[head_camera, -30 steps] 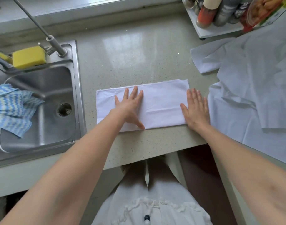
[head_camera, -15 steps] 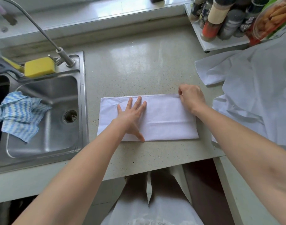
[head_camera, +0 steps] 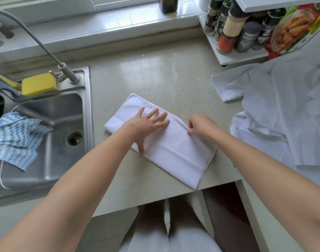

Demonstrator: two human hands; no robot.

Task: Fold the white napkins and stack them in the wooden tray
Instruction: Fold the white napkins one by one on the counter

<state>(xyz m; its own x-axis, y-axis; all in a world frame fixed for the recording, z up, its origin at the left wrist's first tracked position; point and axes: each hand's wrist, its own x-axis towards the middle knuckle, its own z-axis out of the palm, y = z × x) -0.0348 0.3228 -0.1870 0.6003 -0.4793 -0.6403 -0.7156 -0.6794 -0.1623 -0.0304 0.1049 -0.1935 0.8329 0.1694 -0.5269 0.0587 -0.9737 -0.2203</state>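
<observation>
A pale speckled stone counter (head_camera: 155, 73) runs beneath a white tiled window ledge (head_camera: 104, 24), and on it, near the front edge, lies a folded white cloth napkin (head_camera: 175, 148), a long rectangle set at a slant. The left hand (head_camera: 148, 124) rests flat on the napkin's left part, its fingers straight and spread wide. The right hand (head_camera: 201, 128) sits at the napkin's far long edge with fingers curled, pinching the cloth there. To the right, a heap of loose, crumpled white napkins (head_camera: 282, 110) covers the counter and reaches its right side, lying just beside the folded one without touching it. At the left, a stainless steel sink (head_camera: 46, 142) is set into the counter; a blue and white zigzag-patterned dishcloth (head_camera: 15, 139) hangs over its left wall, a yellow rectangular sponge (head_camera: 39, 84) sits at its back rim, and a curved metal tap (head_camera: 46, 50) rises beside the sponge. In the far right corner a white rack (head_camera: 237, 57) holds spice jars (head_camera: 230, 28) and a colourful food package (head_camera: 293, 28). A dark bottle (head_camera: 167, 4) stands on the ledge.
</observation>
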